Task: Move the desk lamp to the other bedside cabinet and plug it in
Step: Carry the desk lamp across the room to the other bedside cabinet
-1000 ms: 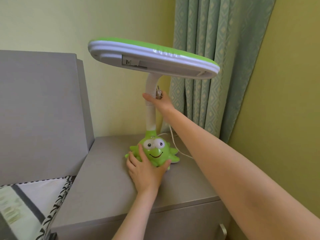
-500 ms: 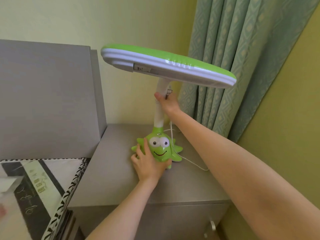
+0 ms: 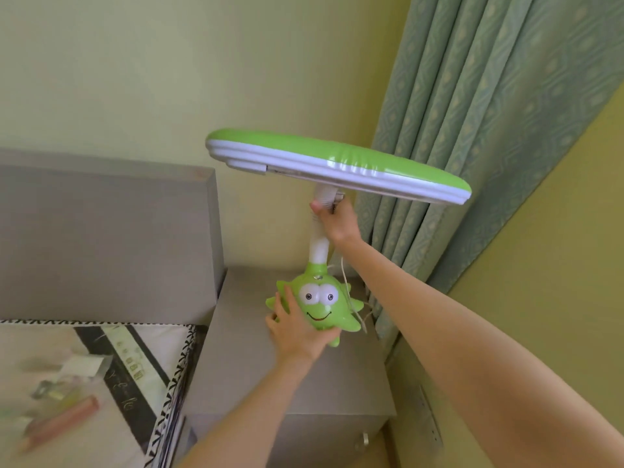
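Gripping the desk lamp, the left hand cups its base, the right hand its neck.

Lots you just can't make out here

The stuff on the bed is smeared by blur, no telling what the bits are. The cord dips behind the lamp base, and its end is out of sight. The right hand covers part of the neck, something small pokes out above its fingers. Cabinet front is cut off at the bottom edge.
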Motion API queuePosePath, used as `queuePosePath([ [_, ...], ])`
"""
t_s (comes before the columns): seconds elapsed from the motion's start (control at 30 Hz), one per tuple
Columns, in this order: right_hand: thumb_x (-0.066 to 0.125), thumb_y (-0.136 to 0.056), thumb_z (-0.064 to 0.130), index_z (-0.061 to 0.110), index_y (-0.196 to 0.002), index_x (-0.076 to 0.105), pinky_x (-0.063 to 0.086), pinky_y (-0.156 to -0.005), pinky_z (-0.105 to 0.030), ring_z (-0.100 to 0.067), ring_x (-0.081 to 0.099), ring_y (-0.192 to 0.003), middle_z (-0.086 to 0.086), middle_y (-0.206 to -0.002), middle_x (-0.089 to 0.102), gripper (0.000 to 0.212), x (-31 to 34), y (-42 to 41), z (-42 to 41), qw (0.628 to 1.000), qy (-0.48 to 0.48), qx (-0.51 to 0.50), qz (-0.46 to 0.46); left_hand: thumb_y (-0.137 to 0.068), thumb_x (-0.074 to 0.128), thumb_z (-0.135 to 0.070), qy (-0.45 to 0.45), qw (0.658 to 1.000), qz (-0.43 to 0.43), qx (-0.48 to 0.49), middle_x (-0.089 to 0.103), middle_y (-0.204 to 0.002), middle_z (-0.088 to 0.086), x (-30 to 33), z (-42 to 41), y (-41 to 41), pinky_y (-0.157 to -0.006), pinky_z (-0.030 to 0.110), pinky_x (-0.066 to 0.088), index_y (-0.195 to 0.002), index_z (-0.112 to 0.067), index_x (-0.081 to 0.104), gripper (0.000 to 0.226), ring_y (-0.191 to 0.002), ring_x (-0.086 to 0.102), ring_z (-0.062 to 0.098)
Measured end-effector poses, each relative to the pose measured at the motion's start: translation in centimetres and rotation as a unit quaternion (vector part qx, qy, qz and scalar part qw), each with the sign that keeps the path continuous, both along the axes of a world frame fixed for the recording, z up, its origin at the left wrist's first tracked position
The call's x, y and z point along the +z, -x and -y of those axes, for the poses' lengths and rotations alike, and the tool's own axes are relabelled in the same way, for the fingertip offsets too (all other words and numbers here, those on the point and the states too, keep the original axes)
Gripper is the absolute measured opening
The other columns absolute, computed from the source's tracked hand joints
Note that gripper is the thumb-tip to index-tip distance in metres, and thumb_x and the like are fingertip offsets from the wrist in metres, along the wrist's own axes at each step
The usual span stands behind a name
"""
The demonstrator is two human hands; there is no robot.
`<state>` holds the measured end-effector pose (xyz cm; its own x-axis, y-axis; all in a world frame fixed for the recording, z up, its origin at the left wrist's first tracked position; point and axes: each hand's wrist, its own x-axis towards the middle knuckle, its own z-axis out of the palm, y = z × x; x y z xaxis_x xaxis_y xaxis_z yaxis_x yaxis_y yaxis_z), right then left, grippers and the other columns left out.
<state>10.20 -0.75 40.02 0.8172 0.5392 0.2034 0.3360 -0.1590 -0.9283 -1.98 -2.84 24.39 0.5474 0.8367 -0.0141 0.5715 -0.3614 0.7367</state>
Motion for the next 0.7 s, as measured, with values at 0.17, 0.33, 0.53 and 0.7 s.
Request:
queuePosePath([
  [0.17, 0.067, -0.086, 0.029, 0.007, -0.099, 0.059, 0.045, -0.08, -0.03, -0.027, 0.064, -0.096, -0.017, -0.106, 0.069, 0.027, 9.0, 3.1, 0.7, 0.999, 0.026, 0.008, -0.023, -0.039, 0.078, -0.067, 0.024, 0.999, -0.041, -0.011, 0.024, -0.154, 0.0, 9.8, -0.1, 3.3, -0.109, 0.04, 0.032, -0.15, -0.016, 0.013, 0.138, -0.135, 0.032, 0.026],
  [0.33, 0.066, -0.088, 0.028, -0.005, -0.098, 0.061, 0.039, -0.069, -0.025, -0.016, 0.052, -0.081, -0.012, -0.089, 0.062, 0.035, 16.7, 7.4, 0.9, 0.996, 0.063, 0.054, -0.012, -0.038, 0.083, -0.064, 0.029, 0.998, -0.047, -0.036, 0.043, -0.128, -0.005, 17.6, -1.1, 8.2, -0.097, 0.04, 0.042, -0.13, -0.023, 0.033, 0.113, -0.127, 0.038, 0.017],
  [0.53, 0.063, -0.09, 0.03, 0.008, -0.089, 0.043, 0.033, -0.047, -0.014, -0.005, 0.039, -0.057, 0.009, -0.065, 0.041, 0.03, 22.1, 14.1, 1.7, 0.989, 0.076, 0.123, 0.03, -0.042, 0.086, -0.062, 0.046, 0.999, -0.019, -0.015, 0.042, -0.113, -0.008, 23.6, 0.4, 15.1, -0.095, 0.035, 0.046, -0.126, -0.026, 0.04, 0.103, -0.121, 0.048, 0.016],
  [0.7, 0.062, -0.09, 0.034, 0.017, -0.076, 0.036, 0.03, -0.047, -0.015, -0.009, 0.038, -0.06, 0.012, -0.066, 0.036, 0.034, 23.9, 18.7, 2.2, 0.981, 0.081, 0.168, 0.047, -0.041, 0.087, -0.06, 0.033, 0.999, 0.004, 0.041, 0.04, -0.108, -0.008, 25.6, 2.4, 19.9, -0.092, 0.035, 0.048, -0.124, -0.025, 0.041, 0.101, -0.114, 0.053, 0.016],
])
